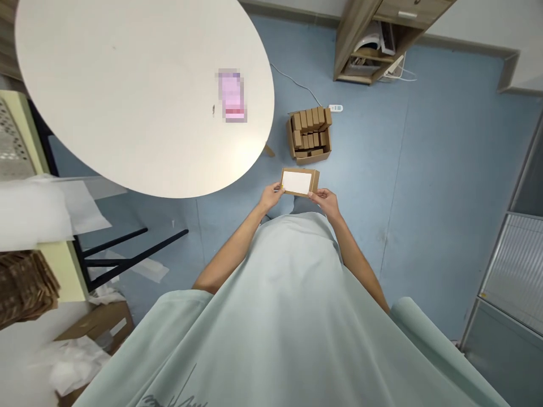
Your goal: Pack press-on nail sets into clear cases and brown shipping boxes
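A small brown cardboard box (314, 182) with a large white label (297, 182) on its upper face is held out in front of my body. My left hand (270, 196) grips its left edge, with the thumb near the label's lower corner. On the opposite side, my right hand (326, 200) pinches the lower right corner. Just beyond the held box, an open carton (309, 160) stands on the floor, packed with several small brown boxes (309, 120) set on edge.
A round white table (139, 113) fills the upper left, with a blurred pink item (233, 96) on it. Near the carton lies a white power strip (335, 108) with its cable. A wooden cabinet (352, 39) stands at the back; a black metal frame (136, 257) juts out at left.
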Available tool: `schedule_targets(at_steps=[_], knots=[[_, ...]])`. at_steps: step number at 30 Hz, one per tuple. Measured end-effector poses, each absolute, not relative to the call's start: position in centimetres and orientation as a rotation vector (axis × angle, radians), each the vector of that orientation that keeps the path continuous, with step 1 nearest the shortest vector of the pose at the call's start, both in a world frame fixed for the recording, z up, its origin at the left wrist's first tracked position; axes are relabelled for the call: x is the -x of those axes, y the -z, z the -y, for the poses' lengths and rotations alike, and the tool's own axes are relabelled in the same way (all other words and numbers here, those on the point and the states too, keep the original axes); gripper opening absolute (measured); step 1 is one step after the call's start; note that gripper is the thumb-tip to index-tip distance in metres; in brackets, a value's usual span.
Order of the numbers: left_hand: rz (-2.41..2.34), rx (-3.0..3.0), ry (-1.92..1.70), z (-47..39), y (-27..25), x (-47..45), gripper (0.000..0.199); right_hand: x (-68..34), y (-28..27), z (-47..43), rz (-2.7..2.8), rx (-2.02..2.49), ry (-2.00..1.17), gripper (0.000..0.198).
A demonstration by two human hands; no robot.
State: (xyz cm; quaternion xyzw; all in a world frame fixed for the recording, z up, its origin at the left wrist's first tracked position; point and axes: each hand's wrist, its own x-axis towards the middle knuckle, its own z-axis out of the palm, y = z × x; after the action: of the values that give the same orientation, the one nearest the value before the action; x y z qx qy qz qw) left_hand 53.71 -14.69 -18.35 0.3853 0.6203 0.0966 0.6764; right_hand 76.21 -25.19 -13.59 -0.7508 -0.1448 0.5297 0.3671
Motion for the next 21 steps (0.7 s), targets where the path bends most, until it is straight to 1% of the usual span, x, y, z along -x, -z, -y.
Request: schedule_targets(at_steps=[3, 7, 10, 15, 17, 21], knots=[[-1.365, -0.887, -0.201, 12.4, 20.0, -59.0, 0.034, -80.8, 15.3, 22.4, 0.443, 2.026, -1.323, 0.065], [-1.386, -0.869, -0.168, 9.2, 21.9, -65.9, 0.043, -86.3, 17.3, 18.1, 0.596, 2.174, -1.255, 0.047], [-1.370, -0.884, -0.167, 7.1, 22.8, -70.2, 0.044, -88.6, 19.2, 14.8, 0.684, 2.294, -1.200, 0.039], [-1.314, -0.889, -0.219, 4.8, 25.3, -74.2, 0.039, -89.5, 24.4, 10.3, 0.780, 2.345, -1.160, 0.036], [-1.300, -0.887, -0.232, 4.0, 27.0, -74.9, 0.036, -89.2, 26.8, 8.9, 0.796, 2.376, -1.157, 0.034], [-1.319, -0.844, -0.146, 2.0, 31.6, -75.3, 0.040, -88.5, 31.7, 6.6, 0.737, 2.440, -1.172, 0.030]])
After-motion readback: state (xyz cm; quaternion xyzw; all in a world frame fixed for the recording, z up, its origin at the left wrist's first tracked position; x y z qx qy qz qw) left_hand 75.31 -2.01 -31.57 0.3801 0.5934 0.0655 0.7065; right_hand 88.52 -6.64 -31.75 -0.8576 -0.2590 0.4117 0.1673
